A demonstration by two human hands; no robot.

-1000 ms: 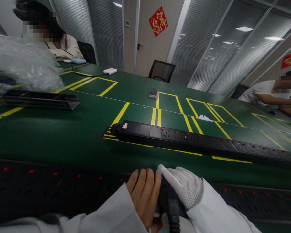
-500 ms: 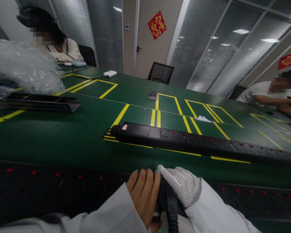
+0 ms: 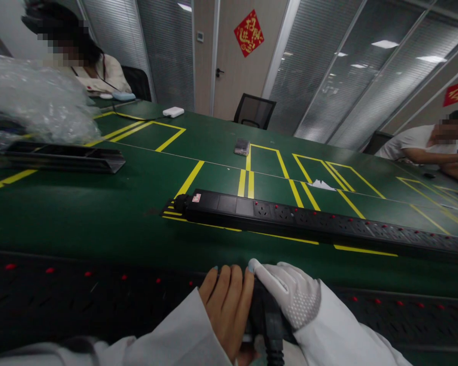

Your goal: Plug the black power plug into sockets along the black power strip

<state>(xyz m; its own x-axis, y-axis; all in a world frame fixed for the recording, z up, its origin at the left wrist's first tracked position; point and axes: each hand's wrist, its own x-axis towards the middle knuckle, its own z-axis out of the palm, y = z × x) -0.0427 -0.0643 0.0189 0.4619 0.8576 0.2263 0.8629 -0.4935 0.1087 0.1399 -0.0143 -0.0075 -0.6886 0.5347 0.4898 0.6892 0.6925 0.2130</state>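
My left hand (image 3: 229, 307), bare, lies with its fingers together along the left side of a black device with a corded plug (image 3: 273, 325), whose ribbed cord sleeve points down toward me. My right hand (image 3: 292, 292), in a white glove with dotted grip, closes round the same device from the right. The tips of both hands meet at its top, and its underside is hidden. Beneath my hands a long black power strip (image 3: 110, 305) with a row of red lights or switches runs across the near table.
A second black power strip (image 3: 229, 206) lies farther back on the green table (image 3: 137, 213), among yellow tape marks. At left are bubble wrap (image 3: 49, 101) and a black metal channel (image 3: 64, 158). A person (image 3: 107, 73) sits at far left, another person (image 3: 416, 145) at right.
Both hands keep the same hold on the black plug device. The view shifts very slightly; nothing else visibly moves.
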